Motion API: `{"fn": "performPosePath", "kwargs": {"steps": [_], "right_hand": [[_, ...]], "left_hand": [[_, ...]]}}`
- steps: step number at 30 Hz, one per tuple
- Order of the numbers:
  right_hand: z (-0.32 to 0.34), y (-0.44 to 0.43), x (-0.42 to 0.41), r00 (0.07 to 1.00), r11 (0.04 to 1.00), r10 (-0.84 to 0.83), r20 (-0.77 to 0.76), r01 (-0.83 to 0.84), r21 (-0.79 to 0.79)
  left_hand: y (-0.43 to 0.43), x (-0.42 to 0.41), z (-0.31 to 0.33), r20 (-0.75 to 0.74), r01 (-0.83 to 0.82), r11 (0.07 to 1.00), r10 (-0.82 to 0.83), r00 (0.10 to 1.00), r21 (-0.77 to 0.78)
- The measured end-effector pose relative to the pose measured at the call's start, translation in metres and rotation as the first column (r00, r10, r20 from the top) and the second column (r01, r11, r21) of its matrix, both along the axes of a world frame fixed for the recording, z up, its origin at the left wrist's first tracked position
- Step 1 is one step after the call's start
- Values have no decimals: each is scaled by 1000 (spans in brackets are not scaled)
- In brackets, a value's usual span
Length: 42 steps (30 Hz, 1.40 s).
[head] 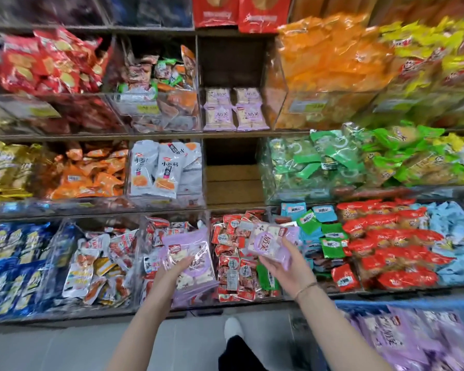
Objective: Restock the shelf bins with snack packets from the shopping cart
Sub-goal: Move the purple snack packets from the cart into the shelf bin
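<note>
The left hand (175, 267) is gripping a stack of purple snack packets (196, 266) in front of the lowest shelf's bins. Higher up, a shelf bin (200, 103) is holding four matching packets (235, 111) standing at its front. The right hand (284, 269) is pinching a single purple packet (271, 243), tilting it over the red snacks. At far right, the shopping cart (413, 301) is carrying more purple packets (402, 341).
</note>
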State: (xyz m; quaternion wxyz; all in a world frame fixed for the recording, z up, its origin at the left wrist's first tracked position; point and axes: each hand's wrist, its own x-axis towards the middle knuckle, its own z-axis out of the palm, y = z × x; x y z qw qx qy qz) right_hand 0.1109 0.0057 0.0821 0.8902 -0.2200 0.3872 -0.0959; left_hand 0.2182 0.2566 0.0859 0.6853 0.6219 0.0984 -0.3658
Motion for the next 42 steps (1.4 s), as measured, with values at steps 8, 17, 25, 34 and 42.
{"fn": "performPosePath", "kwargs": {"steps": [8, 17, 25, 34, 42], "right_hand": [[13, -48, 91, 998, 998, 40, 54, -42, 37], [29, -65, 148, 973, 991, 133, 186, -136, 3], [52, -70, 184, 932, 925, 353, 79, -335, -180], [58, -60, 189, 878, 836, 462, 127, -384, -391], [48, -40, 192, 942, 796, 334, -12, -289, -531]], "left_hand": [[-60, 74, 26, 106, -44, 998, 49, 993, -50], [-90, 126, 43, 130, -78, 992, 90, 987, -98], [-103, 163, 68, 66, 68, 992, -61, 996, -110], [-128, 169, 71, 61, 162, 975, -154, 986, -154], [-130, 168, 85, 53, 127, 975, -119, 991, -185]]}}
